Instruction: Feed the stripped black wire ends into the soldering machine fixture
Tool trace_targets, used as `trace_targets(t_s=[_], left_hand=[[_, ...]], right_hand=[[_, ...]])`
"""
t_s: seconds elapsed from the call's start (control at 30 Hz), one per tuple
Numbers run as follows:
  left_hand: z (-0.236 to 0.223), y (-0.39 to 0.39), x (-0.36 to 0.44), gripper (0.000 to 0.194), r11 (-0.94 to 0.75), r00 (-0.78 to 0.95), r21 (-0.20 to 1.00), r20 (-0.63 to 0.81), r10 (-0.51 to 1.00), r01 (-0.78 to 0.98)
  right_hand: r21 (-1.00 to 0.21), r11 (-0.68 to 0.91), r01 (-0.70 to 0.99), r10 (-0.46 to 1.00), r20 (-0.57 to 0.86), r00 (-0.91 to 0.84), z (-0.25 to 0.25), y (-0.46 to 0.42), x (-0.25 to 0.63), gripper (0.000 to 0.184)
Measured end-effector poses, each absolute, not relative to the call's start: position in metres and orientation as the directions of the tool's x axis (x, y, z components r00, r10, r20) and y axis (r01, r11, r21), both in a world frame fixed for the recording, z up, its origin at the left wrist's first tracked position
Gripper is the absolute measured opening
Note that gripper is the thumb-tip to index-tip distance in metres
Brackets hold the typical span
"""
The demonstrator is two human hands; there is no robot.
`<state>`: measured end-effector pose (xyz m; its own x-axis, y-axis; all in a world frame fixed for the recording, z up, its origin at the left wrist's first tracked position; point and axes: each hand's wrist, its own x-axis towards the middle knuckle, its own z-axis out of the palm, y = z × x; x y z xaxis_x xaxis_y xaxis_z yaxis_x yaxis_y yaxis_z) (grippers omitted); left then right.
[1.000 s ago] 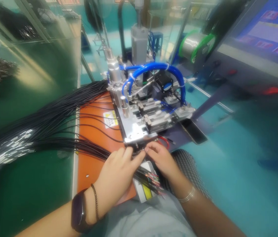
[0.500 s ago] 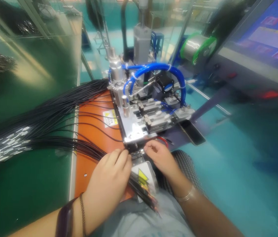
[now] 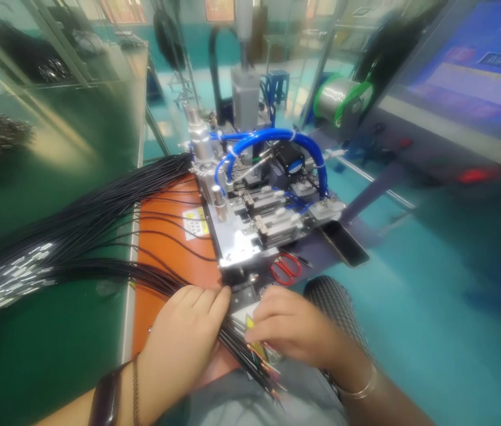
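Observation:
My left hand (image 3: pixel 188 331) is wrapped round a bundle of black cables (image 3: pixel 238 348). Their stripped ends, with thin coloured wires, stick out towards my lap. My right hand (image 3: pixel 292 325) is beside those ends with its fingers pinched together; what lies between the fingertips is hidden. Just beyond both hands stands a metal machine fixture (image 3: pixel 239 245) with clamps and blue air tubes (image 3: pixel 272 137). A plate with a yellow warning mark (image 3: pixel 249 322) is partly covered by my right hand.
An orange board (image 3: pixel 161 219) lies left of the fixture, crossed by long black cables (image 3: pixel 112 195). Red-handled scissors (image 3: pixel 286 269) and a phone (image 3: pixel 346 244) lie to the right. A green-flanged wire spool (image 3: pixel 341 100) and a screen panel (image 3: pixel 477 77) stand farther back.
My right hand has come back from the fixture's front edge to the cable ends, uncovering the red scissor handles. My left hand keeps its hold on the bundle. The view has shifted slightly.

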<state>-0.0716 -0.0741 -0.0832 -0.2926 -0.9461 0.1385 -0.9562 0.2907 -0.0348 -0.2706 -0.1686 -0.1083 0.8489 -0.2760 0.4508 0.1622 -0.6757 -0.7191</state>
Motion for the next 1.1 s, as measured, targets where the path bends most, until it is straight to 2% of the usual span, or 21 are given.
trace_targets(t_s=[0.13, 0.27, 0.47, 0.6, 0.73, 0.83, 0.93, 1.1], left_hand=[[-0.088, -0.081, -0.067, 0.032, 0.234, -0.244, -0.077, 0.156, -0.957, -0.969], [-0.090, -0.084, -0.067, 0.032, 0.205, -0.211, -0.056, 0.144, -0.967, -0.977], [-0.090, -0.075, -0.066, 0.047, 0.331, -0.338, -0.072, 0.252, -0.907, -0.941], [-0.088, -0.069, -0.066, 0.040, 0.449, -0.430, -0.022, 0.335, -0.838, -0.893], [-0.086, -0.068, -0.065, 0.045, 0.471, -0.429, 0.009, 0.399, -0.811, -0.882], [-0.083, -0.068, -0.065, 0.037, 0.469, -0.406, 0.053, 0.424, -0.810, -0.881], [-0.079, -0.071, -0.068, 0.029, 0.484, -0.428, 0.066, 0.374, -0.822, -0.872], [-0.080, -0.077, -0.073, 0.019, 0.497, -0.444, 0.081, 0.342, -0.828, -0.864]], right_hand=[[-0.696, -0.704, 0.139, -0.329, 0.494, 0.804, -0.118, -0.166, -0.263, 0.023], [-0.684, -0.721, 0.109, -0.380, 0.522, 0.763, -0.126, -0.165, -0.259, 0.024], [-0.715, -0.697, 0.051, -0.486, 0.525, 0.699, -0.127, -0.169, -0.257, 0.023], [-0.754, -0.653, 0.074, -0.502, 0.504, 0.703, -0.128, -0.167, -0.255, 0.022], [-0.791, -0.598, 0.128, -0.523, 0.506, 0.685, -0.127, -0.164, -0.253, 0.021], [-0.844, -0.523, 0.120, -0.651, 0.487, 0.583, -0.124, -0.162, -0.252, 0.020], [-0.901, -0.429, 0.063, -0.772, 0.402, 0.492, -0.122, -0.162, -0.249, 0.019], [-0.908, -0.420, 0.016, -0.777, 0.368, 0.511, -0.122, -0.163, -0.249, 0.021]])
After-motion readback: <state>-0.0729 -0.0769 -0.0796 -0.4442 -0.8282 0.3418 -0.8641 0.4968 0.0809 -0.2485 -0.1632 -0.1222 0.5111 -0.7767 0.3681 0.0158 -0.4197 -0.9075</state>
